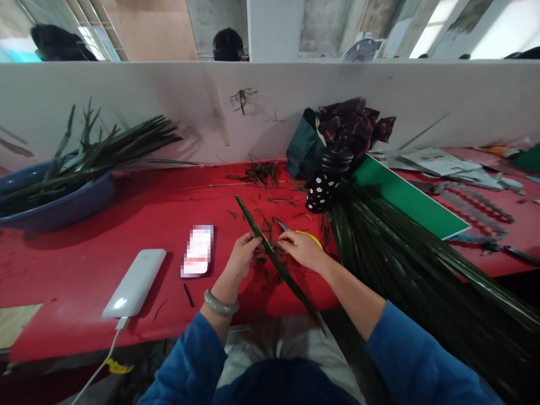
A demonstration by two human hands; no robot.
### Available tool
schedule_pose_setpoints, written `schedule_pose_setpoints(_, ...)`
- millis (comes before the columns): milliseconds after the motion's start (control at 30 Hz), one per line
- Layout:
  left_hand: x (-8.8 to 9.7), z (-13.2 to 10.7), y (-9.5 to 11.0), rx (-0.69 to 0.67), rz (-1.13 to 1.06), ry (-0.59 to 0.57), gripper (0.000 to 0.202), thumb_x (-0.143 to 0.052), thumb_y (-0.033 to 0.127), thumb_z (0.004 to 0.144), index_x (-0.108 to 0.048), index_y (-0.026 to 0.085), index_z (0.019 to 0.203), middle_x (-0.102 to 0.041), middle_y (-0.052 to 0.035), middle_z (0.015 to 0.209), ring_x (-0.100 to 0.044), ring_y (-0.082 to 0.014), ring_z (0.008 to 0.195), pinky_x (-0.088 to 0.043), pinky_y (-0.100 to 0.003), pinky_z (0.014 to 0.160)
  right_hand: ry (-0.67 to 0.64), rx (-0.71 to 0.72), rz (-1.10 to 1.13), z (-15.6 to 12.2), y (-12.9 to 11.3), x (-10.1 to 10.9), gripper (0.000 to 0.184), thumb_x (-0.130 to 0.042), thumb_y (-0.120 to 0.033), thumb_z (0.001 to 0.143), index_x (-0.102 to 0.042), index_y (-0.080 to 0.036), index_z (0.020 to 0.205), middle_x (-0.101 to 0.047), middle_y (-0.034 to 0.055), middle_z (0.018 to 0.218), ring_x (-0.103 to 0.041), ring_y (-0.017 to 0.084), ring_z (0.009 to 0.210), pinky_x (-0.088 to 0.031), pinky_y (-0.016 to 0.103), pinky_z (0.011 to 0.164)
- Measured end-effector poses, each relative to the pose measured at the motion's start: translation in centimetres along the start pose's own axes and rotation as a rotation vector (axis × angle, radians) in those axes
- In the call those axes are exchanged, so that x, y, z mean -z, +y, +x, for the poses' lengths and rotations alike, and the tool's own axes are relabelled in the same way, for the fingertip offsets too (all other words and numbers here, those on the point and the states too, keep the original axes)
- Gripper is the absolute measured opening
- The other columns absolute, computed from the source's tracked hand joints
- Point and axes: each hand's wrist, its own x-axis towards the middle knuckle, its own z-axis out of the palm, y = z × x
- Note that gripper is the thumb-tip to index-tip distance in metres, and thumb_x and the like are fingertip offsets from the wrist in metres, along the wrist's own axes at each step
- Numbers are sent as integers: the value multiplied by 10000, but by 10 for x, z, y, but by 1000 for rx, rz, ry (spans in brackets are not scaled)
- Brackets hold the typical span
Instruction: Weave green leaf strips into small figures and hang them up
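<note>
Over the red table's (147, 208) near middle, the left hand (242, 257) pinches a long green leaf strip (277, 261) while the right hand (301, 248) curls apart, its grip unclear, seemingly working the leaf's edge, which now appears to call for a steady left hold.

1. I see a red-covered counter (147, 208) below a low, scuffed white partition (287, 79).
2. Beyond it, I make out a white pillar (274, 28) and a tan panel (147, 28).
3. Bright light (510, 28) shows at my upper right.
</note>
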Motion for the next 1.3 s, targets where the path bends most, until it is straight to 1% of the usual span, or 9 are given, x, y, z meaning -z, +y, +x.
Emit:
schedule_pose_setpoints(133,1,4,-10,14,8,41,178,-585,295,606,-513,157,694,-507,38,552,-492,-71,459,-417,-199,458,37,-65,-213,-12,19,8,188,-488,-354,722,-591,-234,824,-616,26,830,-553,171,759,-367,270,652)
schedule_pose_setpoints(300,-6,9,-17,-9,-18,36,178,-597,284,610,-504,147,675,-488,51,547,-470,-52,461,-390,-169,449,-108,-30,103,-18,15,-8,241,-463,-362,738,-569,-192,873,-615,14,760,-549,126,664,-379,226,589)
schedule_pose_setpoints(467,-12,8,-22,52,19,-42,193,-620,288,598,-514,146,676,-508,49,540,-474,-54,451,-379,-171,447,-63,-23,124,-7,6,-26,141,-460,-256,719,-564,-161,717,-559,-13,591,-490,100,548,-319,202,500)
schedule_pose_setpoints(767,-2,11,-19,-25,-185,32,186,-640,268,587,-526,151,675,-535,48,579,-505,-54,471,-401,-182,488,-268,-78,270,-20,26,-19,123,-446,-249,724,-521,-158,689,-579,-5,608,-516,103,554,-341,199,513)
schedule_pose_setpoints(900,-1,10,-20,-13,-242,73,198,-639,288,586,-514,159,668,-514,57,555,-486,-55,446,-377,-174,430,-312,24,92,-30,20,-18,161,-502,-291,706,-531,-155,623,-526,-27,564,-473,96,541,-303,191,482)
schedule_pose_setpoints(1000,3,11,-19,11,-259,124,206,-648,287,572,-513,161,666,-511,62,540,-483,-54,442,-369,-168,418,-368,92,-7,-35,9,-14,202,-470,-341,744,-565,-169,695,-550,-22,608,-492,102,579,-321,189,499)
schedule_pose_setpoints(1133,11,14,-18,29,-281,219,201,-654,275,562,-518,163,659,-511,71,527,-472,-38,431,-366,-152,420,-124,60,-353,-51,13,6,263,-383,-358,801,-570,-190,879,-592,45,854,-519,160,837,-381,262,710)
schedule_pose_setpoints(1200,12,15,-19,34,-288,238,196,-653,272,561,-522,163,658,-522,67,536,-482,-40,443,-369,-151,424,21,20,-608,-66,28,21,232,-403,-280,786,-557,-188,932,-539,85,1035,-420,215,1043,-310,368,867)
schedule_pose_setpoints(1300,11,15,-19,57,-298,237,189,-655,264,555,-529,162,654,-530,67,538,-483,-37,444,-370,-148,425,42,-101,-881,-95,65,43,331,-468,-215,693,-522,-199,1020,-331,103,1284,-199,312,1203,-218,544,893)
